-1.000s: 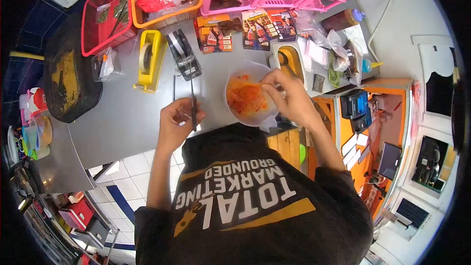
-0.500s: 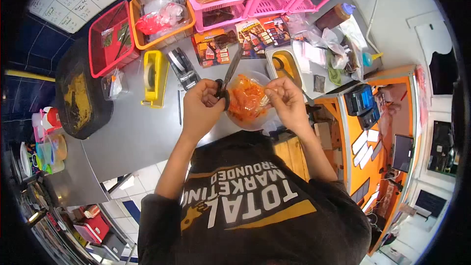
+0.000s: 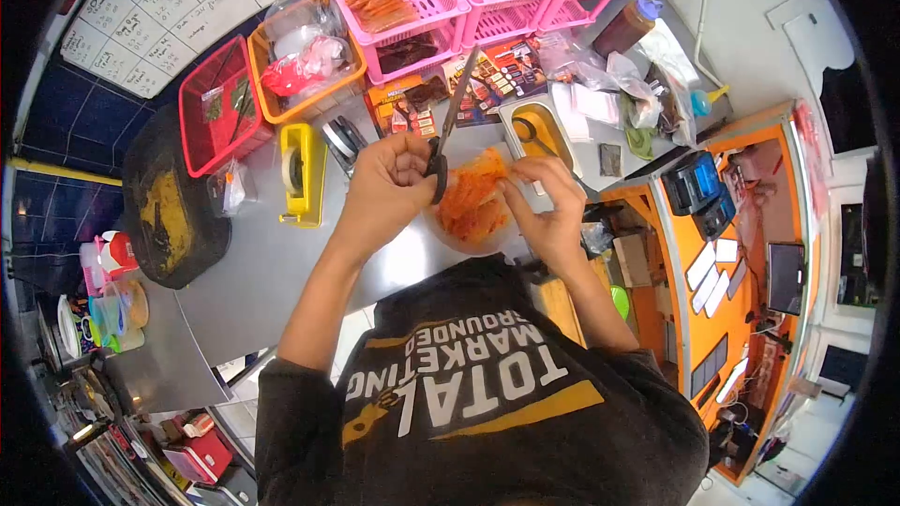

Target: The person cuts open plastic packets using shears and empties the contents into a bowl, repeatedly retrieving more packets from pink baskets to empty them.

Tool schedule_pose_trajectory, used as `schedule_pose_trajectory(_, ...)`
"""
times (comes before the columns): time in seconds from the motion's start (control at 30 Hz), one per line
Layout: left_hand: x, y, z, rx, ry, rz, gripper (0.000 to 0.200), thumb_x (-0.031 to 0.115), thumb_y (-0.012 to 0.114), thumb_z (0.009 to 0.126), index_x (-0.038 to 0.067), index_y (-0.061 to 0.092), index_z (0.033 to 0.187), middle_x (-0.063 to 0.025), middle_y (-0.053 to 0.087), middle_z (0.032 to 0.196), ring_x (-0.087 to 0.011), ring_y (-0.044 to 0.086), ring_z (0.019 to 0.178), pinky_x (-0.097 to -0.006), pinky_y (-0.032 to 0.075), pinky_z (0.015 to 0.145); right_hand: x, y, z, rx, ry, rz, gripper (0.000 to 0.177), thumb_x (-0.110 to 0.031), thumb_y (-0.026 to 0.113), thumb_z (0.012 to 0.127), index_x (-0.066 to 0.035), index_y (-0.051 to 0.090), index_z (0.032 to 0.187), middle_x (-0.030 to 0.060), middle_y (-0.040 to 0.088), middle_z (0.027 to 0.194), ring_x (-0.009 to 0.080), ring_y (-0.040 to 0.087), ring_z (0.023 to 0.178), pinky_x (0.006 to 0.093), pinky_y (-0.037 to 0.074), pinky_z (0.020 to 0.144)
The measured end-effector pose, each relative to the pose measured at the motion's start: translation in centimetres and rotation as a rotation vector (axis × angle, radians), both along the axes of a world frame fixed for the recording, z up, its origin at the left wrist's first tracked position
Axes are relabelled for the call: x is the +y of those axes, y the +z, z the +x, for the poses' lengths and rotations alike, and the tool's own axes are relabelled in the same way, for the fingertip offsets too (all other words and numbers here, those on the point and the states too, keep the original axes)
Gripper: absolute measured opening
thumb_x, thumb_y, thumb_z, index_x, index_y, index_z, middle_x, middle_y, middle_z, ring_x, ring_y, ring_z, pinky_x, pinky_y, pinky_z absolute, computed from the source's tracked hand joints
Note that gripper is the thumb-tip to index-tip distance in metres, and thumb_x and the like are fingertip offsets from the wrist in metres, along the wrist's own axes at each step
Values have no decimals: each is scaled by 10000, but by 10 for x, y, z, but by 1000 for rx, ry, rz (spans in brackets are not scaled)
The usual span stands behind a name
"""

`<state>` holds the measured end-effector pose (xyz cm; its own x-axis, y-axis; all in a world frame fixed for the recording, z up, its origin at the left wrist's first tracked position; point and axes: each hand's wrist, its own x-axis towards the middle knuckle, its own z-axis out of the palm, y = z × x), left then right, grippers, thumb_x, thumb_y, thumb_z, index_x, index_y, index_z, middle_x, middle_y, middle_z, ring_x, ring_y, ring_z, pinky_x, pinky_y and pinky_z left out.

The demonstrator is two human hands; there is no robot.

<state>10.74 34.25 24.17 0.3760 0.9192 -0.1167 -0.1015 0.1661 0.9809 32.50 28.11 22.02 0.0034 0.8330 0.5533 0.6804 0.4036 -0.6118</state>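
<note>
A grey metal tabletop (image 3: 253, 305) ran beneath the feed I watched, with a white board (image 3: 169, 9) of handwritten notes on the dark tiled wall behind. My left hand (image 3: 403, 173) was closed around the black handles of the scissors (image 3: 438, 169), their blades slanting up and away. My right hand (image 3: 548, 201) pinched the upper edge of a clear bag (image 3: 472, 203) holding orange-red food. The bag was at the whitish bowl (image 3: 469, 247), between my hands; I couldn't tell whether it rested on the bottom. Just beyond the bowl sat a metal tray (image 3: 565, 152) with a ladle (image 3: 531, 133) in it, and printed cards (image 3: 516, 70) lay past the scissors. Further left stood a yellow tape dispenser (image 3: 314, 189) and a black tape dispenser (image 3: 342, 142). Beyond these were a red basket (image 3: 208, 152), an orange basket (image 3: 328, 92) and stacked pink baskets (image 3: 441, 14). A dark pan (image 3: 202, 225) stood near the tabletop's left end.
</note>
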Motion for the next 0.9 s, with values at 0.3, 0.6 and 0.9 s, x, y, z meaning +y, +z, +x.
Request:
schedule_pose_trajectory(0.3, 3, 11, 6, -32, -47, -121, 215, 31, 774, 781, 72, 594, 893, -6, 655, 743, -64, 586, 535, -184, 396, 448, 2, 2, -7, 150, -84, 141, 163, 36, 735, 756, -5, 677, 903, 120, 676, 883, 254, 657, 825, 330, 506, 743)
schedule_pose_trajectory(0.6, 4, -7, -5, 6, -45, -86, 214, 22, 763, 788, 65, 587, 901, -17, 644, 741, -68, 578, 550, -200, 424, 467, -4, 3, -6, 236, 23, -69, 103, 31, 689, 827, 9, 636, 912, 122, 672, 863, 214, 661, 766, 299, 507, 712)
schedule_pose_trajectory(0.9, 14, 4, 2, -117, -10, -84, 169, 71, 754, 817, 86, 613, 911, 18, 630, 749, -54, 562, 575, -185, 447, 499, -8, -4, -8, 697, 248, -457, 359, 38, 632, 888, -36, 460, 1195, 72, 653, 939, 151, 650, 872, 280, 502, 811)
